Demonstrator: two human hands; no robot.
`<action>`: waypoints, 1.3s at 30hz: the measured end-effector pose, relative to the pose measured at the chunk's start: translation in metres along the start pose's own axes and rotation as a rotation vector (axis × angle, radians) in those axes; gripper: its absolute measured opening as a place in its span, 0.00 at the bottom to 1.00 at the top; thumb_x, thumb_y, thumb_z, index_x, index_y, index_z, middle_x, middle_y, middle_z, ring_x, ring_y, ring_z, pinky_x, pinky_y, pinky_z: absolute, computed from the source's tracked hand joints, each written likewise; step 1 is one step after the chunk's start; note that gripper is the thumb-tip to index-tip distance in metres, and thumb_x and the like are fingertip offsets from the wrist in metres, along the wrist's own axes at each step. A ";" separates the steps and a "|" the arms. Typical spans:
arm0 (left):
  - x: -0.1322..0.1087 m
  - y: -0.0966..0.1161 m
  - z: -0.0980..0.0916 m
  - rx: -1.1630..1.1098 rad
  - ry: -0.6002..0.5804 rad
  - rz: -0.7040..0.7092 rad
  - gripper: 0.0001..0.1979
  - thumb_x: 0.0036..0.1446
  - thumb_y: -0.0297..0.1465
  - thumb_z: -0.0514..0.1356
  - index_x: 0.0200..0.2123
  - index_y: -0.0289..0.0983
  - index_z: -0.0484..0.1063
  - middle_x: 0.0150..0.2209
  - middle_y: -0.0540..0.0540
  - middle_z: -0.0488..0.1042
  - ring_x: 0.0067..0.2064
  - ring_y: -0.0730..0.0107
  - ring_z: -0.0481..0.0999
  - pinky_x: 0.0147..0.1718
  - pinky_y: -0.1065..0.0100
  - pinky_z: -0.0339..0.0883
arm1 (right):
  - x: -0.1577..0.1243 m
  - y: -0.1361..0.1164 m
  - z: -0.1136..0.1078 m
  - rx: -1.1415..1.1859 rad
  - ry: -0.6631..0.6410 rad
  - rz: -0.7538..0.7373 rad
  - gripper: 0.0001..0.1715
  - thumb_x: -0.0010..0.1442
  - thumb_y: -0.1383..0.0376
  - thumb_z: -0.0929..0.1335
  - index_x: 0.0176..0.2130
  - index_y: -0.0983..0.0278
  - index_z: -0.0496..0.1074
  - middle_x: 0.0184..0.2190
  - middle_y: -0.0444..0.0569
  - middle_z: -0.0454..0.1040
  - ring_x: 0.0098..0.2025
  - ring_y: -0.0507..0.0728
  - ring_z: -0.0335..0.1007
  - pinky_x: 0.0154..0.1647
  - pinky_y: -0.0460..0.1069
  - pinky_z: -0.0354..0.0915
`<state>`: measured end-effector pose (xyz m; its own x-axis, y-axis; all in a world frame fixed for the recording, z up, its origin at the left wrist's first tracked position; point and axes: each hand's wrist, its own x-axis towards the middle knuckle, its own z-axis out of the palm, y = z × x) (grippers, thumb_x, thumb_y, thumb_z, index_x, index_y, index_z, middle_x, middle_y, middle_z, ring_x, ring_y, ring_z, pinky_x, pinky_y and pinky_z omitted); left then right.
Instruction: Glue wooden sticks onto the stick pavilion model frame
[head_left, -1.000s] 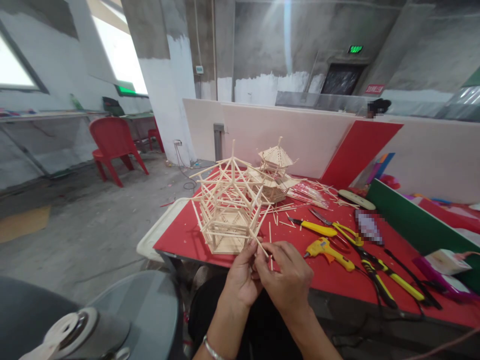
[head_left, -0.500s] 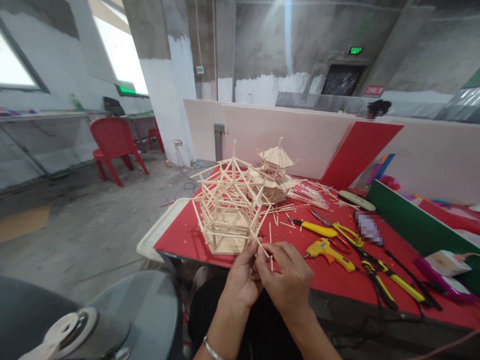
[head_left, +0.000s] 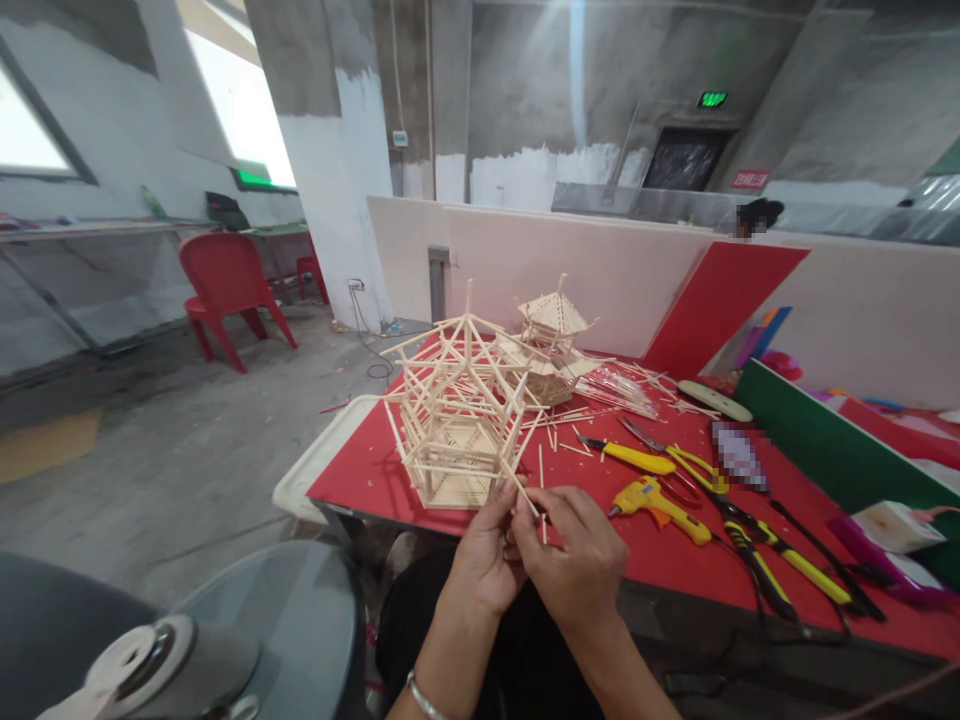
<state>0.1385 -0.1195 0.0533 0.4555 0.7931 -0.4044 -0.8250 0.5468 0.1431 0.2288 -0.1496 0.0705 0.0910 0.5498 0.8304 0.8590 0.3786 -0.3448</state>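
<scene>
My left hand (head_left: 484,560) and my right hand (head_left: 576,555) meet at the table's front edge, fingertips pinched together. Between them a thin wooden stick (head_left: 527,498) slants up toward the model; the fingers partly hide it. Just beyond stands a pavilion-like wooden stick model (head_left: 461,420), with an open frame, a pointed roof skeleton and a slatted base. Whether the held stick touches its near right corner I cannot tell. Behind it is a smaller stick pavilion (head_left: 553,340) with a covered roof.
On the red tabletop (head_left: 349,475), a yellow glue gun (head_left: 660,508), a yellow-handled cutter (head_left: 630,457) and pliers (head_left: 757,570) lie to the right. Loose sticks (head_left: 574,415) are scattered behind them. A green board (head_left: 832,440) stands at far right, and a grey stool (head_left: 300,610) at lower left.
</scene>
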 end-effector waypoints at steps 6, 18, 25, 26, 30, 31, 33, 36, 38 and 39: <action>0.001 0.001 -0.002 0.034 -0.037 0.001 0.08 0.50 0.26 0.67 0.29 0.31 0.70 0.19 0.53 0.69 0.13 0.87 0.60 0.09 0.84 0.45 | 0.000 0.001 0.000 -0.001 0.008 0.001 0.04 0.57 0.67 0.69 0.35 0.63 0.76 0.27 0.46 0.74 0.31 0.53 0.70 0.35 0.47 0.64; 0.000 0.002 -0.003 0.045 -0.070 0.007 0.08 0.49 0.25 0.66 0.35 0.30 0.74 0.19 0.51 0.71 0.13 0.86 0.61 0.09 0.84 0.45 | 0.001 0.000 0.001 -0.005 -0.009 0.004 0.04 0.57 0.67 0.69 0.34 0.63 0.76 0.26 0.45 0.74 0.30 0.52 0.70 0.35 0.46 0.65; 0.000 0.001 -0.001 0.026 -0.035 0.010 0.07 0.50 0.25 0.66 0.33 0.30 0.74 0.19 0.50 0.72 0.14 0.84 0.64 0.08 0.84 0.46 | 0.001 0.000 0.001 0.004 -0.021 0.006 0.04 0.57 0.67 0.69 0.34 0.63 0.76 0.26 0.46 0.74 0.30 0.52 0.70 0.34 0.46 0.64; -0.001 0.001 0.000 0.026 -0.030 0.014 0.06 0.50 0.25 0.66 0.33 0.30 0.74 0.19 0.51 0.72 0.14 0.84 0.63 0.08 0.84 0.46 | 0.001 0.000 0.001 0.003 -0.018 0.006 0.04 0.57 0.67 0.69 0.34 0.63 0.76 0.26 0.46 0.74 0.30 0.52 0.70 0.34 0.46 0.64; -0.001 0.001 0.001 0.038 -0.013 0.021 0.06 0.50 0.25 0.67 0.30 0.30 0.72 0.18 0.52 0.70 0.13 0.85 0.62 0.09 0.84 0.46 | 0.001 0.000 0.001 0.001 -0.011 -0.003 0.04 0.57 0.67 0.69 0.34 0.63 0.76 0.27 0.46 0.74 0.30 0.52 0.70 0.35 0.46 0.64; -0.001 0.001 0.001 0.042 -0.012 0.021 0.06 0.50 0.25 0.67 0.30 0.30 0.72 0.18 0.52 0.71 0.13 0.85 0.62 0.09 0.84 0.46 | 0.001 0.001 0.001 0.004 -0.013 -0.004 0.04 0.57 0.67 0.69 0.34 0.63 0.76 0.26 0.46 0.74 0.30 0.52 0.70 0.35 0.46 0.64; -0.001 0.001 0.001 0.050 -0.008 0.019 0.07 0.49 0.25 0.67 0.30 0.30 0.72 0.19 0.52 0.71 0.14 0.85 0.63 0.09 0.84 0.46 | 0.001 0.001 0.001 0.009 -0.016 -0.005 0.04 0.57 0.67 0.69 0.34 0.63 0.76 0.26 0.46 0.74 0.30 0.52 0.69 0.34 0.46 0.64; -0.001 0.002 0.000 0.052 0.003 0.019 0.07 0.49 0.25 0.67 0.32 0.30 0.73 0.19 0.51 0.72 0.14 0.83 0.65 0.08 0.84 0.47 | 0.001 0.001 0.001 0.006 -0.016 -0.005 0.04 0.57 0.67 0.69 0.34 0.63 0.76 0.26 0.46 0.74 0.30 0.52 0.70 0.34 0.47 0.65; -0.001 0.002 0.000 0.044 -0.003 0.025 0.07 0.49 0.25 0.67 0.33 0.30 0.74 0.19 0.51 0.72 0.15 0.83 0.65 0.08 0.84 0.47 | 0.001 0.001 0.001 0.005 -0.019 -0.006 0.04 0.57 0.67 0.69 0.34 0.63 0.76 0.26 0.46 0.74 0.30 0.52 0.69 0.35 0.47 0.65; -0.001 0.002 -0.001 0.036 -0.010 0.027 0.07 0.49 0.25 0.67 0.33 0.30 0.74 0.19 0.51 0.72 0.15 0.83 0.66 0.08 0.84 0.47 | 0.001 0.001 0.001 0.006 -0.020 -0.006 0.04 0.57 0.67 0.69 0.34 0.63 0.76 0.26 0.46 0.74 0.30 0.53 0.69 0.35 0.47 0.65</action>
<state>0.1366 -0.1194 0.0530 0.4365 0.8106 -0.3905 -0.8245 0.5340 0.1869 0.2289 -0.1480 0.0709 0.0754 0.5624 0.8234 0.8563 0.3866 -0.3424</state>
